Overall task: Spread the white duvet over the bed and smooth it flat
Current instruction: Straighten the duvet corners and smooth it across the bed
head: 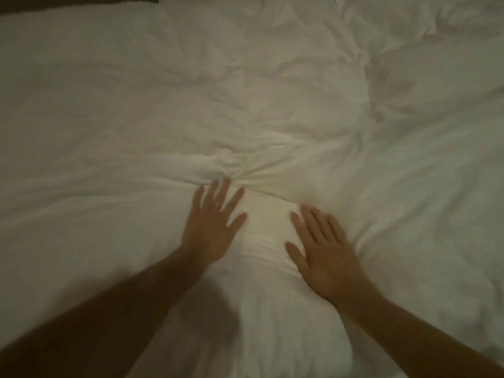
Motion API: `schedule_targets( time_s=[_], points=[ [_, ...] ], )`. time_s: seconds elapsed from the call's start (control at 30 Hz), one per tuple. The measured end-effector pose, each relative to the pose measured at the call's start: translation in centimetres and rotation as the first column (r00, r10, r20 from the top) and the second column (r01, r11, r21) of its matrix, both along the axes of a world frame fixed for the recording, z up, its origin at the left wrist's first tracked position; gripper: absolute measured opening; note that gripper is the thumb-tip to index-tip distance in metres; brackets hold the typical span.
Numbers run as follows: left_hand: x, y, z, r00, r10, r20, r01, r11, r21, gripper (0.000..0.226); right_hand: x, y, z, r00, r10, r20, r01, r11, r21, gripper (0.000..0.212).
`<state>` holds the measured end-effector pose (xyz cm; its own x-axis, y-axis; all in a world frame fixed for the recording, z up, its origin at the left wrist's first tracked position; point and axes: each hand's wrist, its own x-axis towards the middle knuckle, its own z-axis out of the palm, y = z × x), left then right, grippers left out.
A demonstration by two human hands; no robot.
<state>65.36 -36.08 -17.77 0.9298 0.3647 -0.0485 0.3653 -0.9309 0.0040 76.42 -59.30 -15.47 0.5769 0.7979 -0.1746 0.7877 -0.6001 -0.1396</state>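
Duvet (272,91) covers nearly the whole view; only a dark strip shows at the far-left corner, so it looks spread already. The step in hand is smoothing.

Left hand (211,227) lies flat, palm down, fingers straight and splayed, grasping nothing. Its fingertips sit right at a knot of creases just beyond them. Right hand (321,255) is also flat and released, palm down on the cloth just right of the left, slightly blurred. A bright ridge of fabric stands between the two.

How to do it well, my read:
- Keep palms flat and don't pinch; pinching makes new folds.
- Sweep outward from the centre, left hand to the left and right hand to the right, so the ridge between them gets pulled apart.
- Push the crease knot away toward the far side, not back toward the body.
- Bigger rumples sit far right; those likely need a tug at the edge, not just a palm pass.
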Motion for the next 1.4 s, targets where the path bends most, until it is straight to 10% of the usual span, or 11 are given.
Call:
schedule_targets(
  time_s=[0.17, 0.27, 0.43, 0.6, 0.67, 0.83, 0.9, 1.0, 1.17, 1.27, 1.4],
  points=[
    [2.2, 4.3, -0.3, 0.984, 0.108, -0.144, -0.114, 0.993, -0.034, 0.062, -1.8, -3.1, -1.6, 0.981, -0.184, 0.066, 0.191, 0.976, -0.109, 0.067],
    [0.4, 0.2, 4.3, 0.972, 0.235, 0.011, -0.227, 0.95, -0.214, 0.056, -3.5, 1.2, 2.1, 0.965, -0.263, 0.023, 0.256, 0.953, 0.162, 0.058],
    [-15.9, -8.8, 5.7, 0.887, 0.45, 0.103, -0.42, 0.88, -0.221, 0.056, -9.5, 5.7, 2.4, 0.888, 0.458, -0.037, -0.448, 0.88, 0.158, 0.053],
    [-26.8, -7.2, 2.1, 0.83, 0.558, -0.004, -0.547, 0.811, -0.21, 0.053, -4.1, 7.4, 0.1, 0.997, 0.043, 0.061, -0.034, 0.989, -0.144, 0.068],
    [-26.4, -5.4, 4.5, 0.772, 0.618, 0.148, -0.565, 0.775, -0.284, 0.047, -6.0, 10.7, 2.2, 0.986, 0.145, 0.083, -0.145, 0.989, -0.004, 0.065],
    [-26.3, 6.0, 6.0, 0.519, 0.813, 0.263, -0.81, 0.566, -0.151, 0.054, -19.0, 27.5, 5.7, 0.671, 0.727, 0.146, -0.725, 0.604, 0.33, 0.053],
    [-27.8, 10.3, 3.0, 0.552, 0.82, 0.153, -0.804, 0.572, -0.163, 0.057, -20.5, 33.2, 3.3, 0.62, 0.764, 0.181, -0.784, 0.597, 0.169, 0.059],
    [-29.0, 14.3, 0.1, 0.667, 0.742, -0.066, -0.727, 0.63, -0.273, 0.074, -16.4, 37.8, -1.1, 0.85, 0.513, 0.123, -0.491, 0.854, -0.171, 0.067],
    [-33.5, 18.2, 4.3, 0.738, 0.672, 0.06, -0.61, 0.703, -0.366, 0.079, -15.5, 38.9, -0.9, 0.921, 0.386, 0.05, -0.327, 0.836, -0.442, 0.064],
    [-39.7, 21.1, 5.6, 0.724, 0.677, 0.132, -0.672, 0.735, -0.087, 0.064, -19.0, 40.5, 1.7, 0.893, 0.446, 0.066, -0.427, 0.883, -0.195, 0.066],
    [-42.4, 26.9, 4.2, 0.754, 0.657, 0.027, -0.654, 0.754, -0.06, 0.064, -29.7, 44.3, 3.5, 0.671, 0.741, 0.01, -0.735, 0.664, 0.141, 0.058]
  ],
)
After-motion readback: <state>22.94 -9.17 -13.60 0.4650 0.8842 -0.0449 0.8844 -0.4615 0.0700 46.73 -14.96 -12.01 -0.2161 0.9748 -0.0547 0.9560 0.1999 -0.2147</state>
